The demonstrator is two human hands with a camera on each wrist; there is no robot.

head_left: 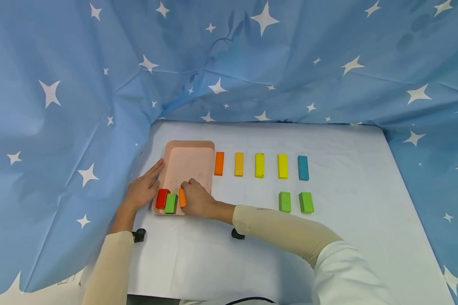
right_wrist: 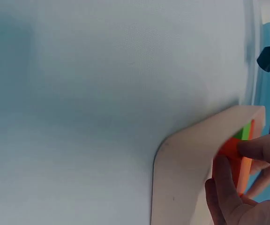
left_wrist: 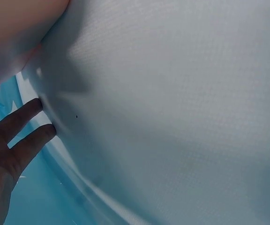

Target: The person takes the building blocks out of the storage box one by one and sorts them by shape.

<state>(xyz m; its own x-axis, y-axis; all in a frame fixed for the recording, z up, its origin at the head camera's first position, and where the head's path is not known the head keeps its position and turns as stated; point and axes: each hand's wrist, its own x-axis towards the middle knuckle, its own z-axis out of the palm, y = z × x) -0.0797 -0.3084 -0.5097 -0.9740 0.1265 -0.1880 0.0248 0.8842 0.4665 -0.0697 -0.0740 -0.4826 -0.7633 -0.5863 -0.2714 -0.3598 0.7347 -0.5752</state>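
Note:
My right hand point(head_left: 198, 199) reaches into the pink tray point(head_left: 188, 146) and grips an orange block point(head_left: 182, 198) near the tray's front side. In the right wrist view the thumb and fingers pinch that orange block point(right_wrist: 231, 161) just inside the tray wall. A green block point(head_left: 171, 203) and a red block point(head_left: 162, 198) sit side by side in the tray's front left corner. My left hand point(head_left: 141, 190) lies at the tray's left edge with its fingers extended. In the left wrist view those fingers point(left_wrist: 29, 140) are spread beside the tray's underside.
Right of the tray, a row holds an orange-red block point(head_left: 219, 163), an amber block point(head_left: 238, 164), two yellow blocks point(head_left: 259, 165) and a blue block point(head_left: 303, 168). Nearer stand two green blocks point(head_left: 284, 202). A blue star-patterned cloth point(head_left: 229, 55) surrounds the white table point(head_left: 351, 178).

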